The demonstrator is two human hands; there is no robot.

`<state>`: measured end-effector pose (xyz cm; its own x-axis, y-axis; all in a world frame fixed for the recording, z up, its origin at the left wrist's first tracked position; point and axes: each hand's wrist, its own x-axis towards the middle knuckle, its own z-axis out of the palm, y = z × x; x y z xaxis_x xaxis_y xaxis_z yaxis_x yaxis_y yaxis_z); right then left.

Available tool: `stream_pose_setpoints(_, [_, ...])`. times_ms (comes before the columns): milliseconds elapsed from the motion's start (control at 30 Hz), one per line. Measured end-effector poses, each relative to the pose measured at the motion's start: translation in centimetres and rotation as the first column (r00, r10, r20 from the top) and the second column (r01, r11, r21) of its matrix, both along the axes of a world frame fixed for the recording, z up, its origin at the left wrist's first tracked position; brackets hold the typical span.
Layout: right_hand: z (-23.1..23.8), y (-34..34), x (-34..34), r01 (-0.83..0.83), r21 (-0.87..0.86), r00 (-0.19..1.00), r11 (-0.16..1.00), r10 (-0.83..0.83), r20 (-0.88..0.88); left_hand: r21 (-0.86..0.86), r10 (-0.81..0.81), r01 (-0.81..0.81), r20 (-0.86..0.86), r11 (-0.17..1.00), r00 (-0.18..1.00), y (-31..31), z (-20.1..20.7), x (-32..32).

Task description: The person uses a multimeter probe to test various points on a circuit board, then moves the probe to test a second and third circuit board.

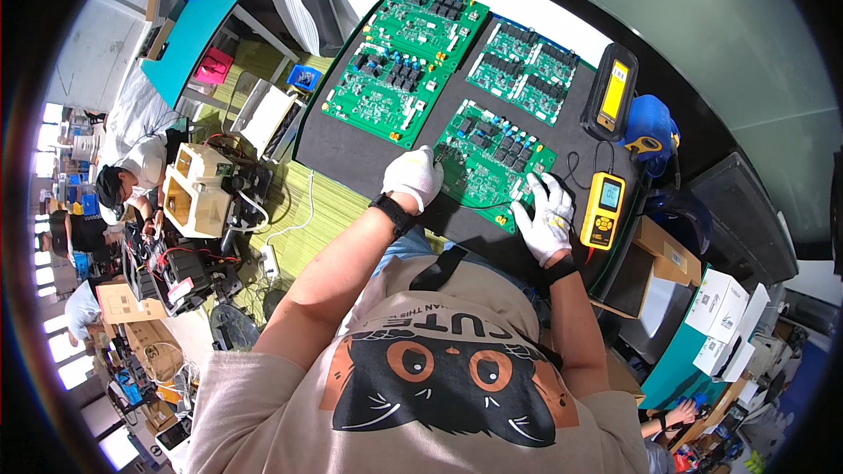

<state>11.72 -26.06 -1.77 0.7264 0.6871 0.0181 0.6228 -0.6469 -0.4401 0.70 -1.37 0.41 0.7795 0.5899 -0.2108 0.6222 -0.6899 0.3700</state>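
Note:
A green circuit board (pixel 479 158) with dark relays and blue parts lies at the near edge of the dark mat, between my hands. My left hand (pixel 414 177), in a white glove, is closed at the board's left edge; what its fingers hold, if anything, is hidden. My right hand (pixel 548 218), also gloved, rests at the board's right corner with thumb and fingers apart. Beside it lies a yellow handheld meter (pixel 603 211) with a lit display. A thin black cable (pixel 575 174) loops near the meter, and a dark lead crosses the board's near part toward my right thumb.
More green boards (pixel 379 92) lie on the mat's left, with smaller joined boards (pixel 524 70) at the back. A black-and-yellow device (pixel 612 92) and a blue tool (pixel 650 127) stand at right. An open cardboard box (pixel 663 254) sits near my right arm. People work at left.

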Motion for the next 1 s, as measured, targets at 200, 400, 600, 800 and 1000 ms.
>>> stream_pose_setpoints(200, [-0.1,0.0,0.0,-0.006,0.003,1.000,1.000,0.005,0.009,-0.021,0.022,-0.021,0.019,1.000,1.000,0.0,-0.1,-0.2])
stream_pose_setpoints(400, [0.0,0.0,0.0,-0.001,0.003,1.000,1.000,0.001,-0.002,-0.046,0.043,-0.043,0.011,0.998,0.999,0.1,-0.3,-0.1])
stream_pose_setpoints(600, [0.3,-0.6,0.6,-0.046,0.070,0.999,0.996,0.048,-0.017,-0.029,0.032,-0.032,0.021,0.999,0.999,0.1,-0.5,-0.1])
stream_pose_setpoints(800, [6.2,-2.6,2.5,0.058,0.321,0.998,0.945,-0.047,-0.042,-0.015,0.015,-0.014,0.034,1.000,0.999,0.2,-0.8,-0.3])
stream_pose_setpoints(1000, [22.7,-10.6,3.9,0.182,0.590,0.784,0.787,-0.478,0.396,-0.007,0.020,-0.020,0.023,1.000,1.000,0.1,-0.6,-0.2])
